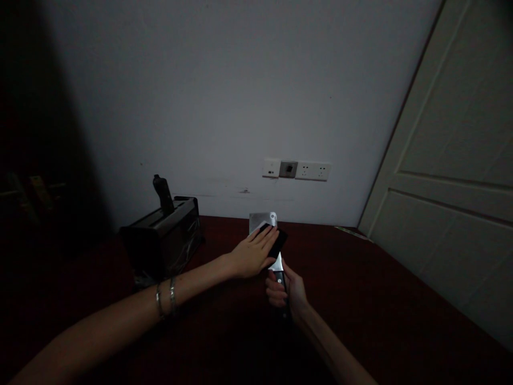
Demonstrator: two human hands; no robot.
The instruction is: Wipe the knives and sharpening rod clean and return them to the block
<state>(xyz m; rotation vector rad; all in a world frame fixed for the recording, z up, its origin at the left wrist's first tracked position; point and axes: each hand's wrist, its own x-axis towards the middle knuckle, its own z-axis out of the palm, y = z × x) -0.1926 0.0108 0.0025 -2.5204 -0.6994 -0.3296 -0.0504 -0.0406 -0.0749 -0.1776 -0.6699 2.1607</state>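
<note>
A cleaver (258,220) lies with its broad metal blade pointing away from me, a round hole in the far corner. My right hand (288,291) is wrapped around its black riveted handle (279,280). A dark, straight-edged flat piece (282,238), perhaps cloth or a sheet, covers the middle of the blade. Over it lies my left hand (254,252), fingers stretched along the piece and thumb by its near edge, holding it against the blade. Much of the blade is hidden beneath.
On the dark red tabletop (352,283), a black knife block (164,235) stands at left, one black handle (162,192) sticking up from it. Wall sockets (312,170) sit behind. A pale panelled door (452,171) rises at right, near a thin strip (352,233).
</note>
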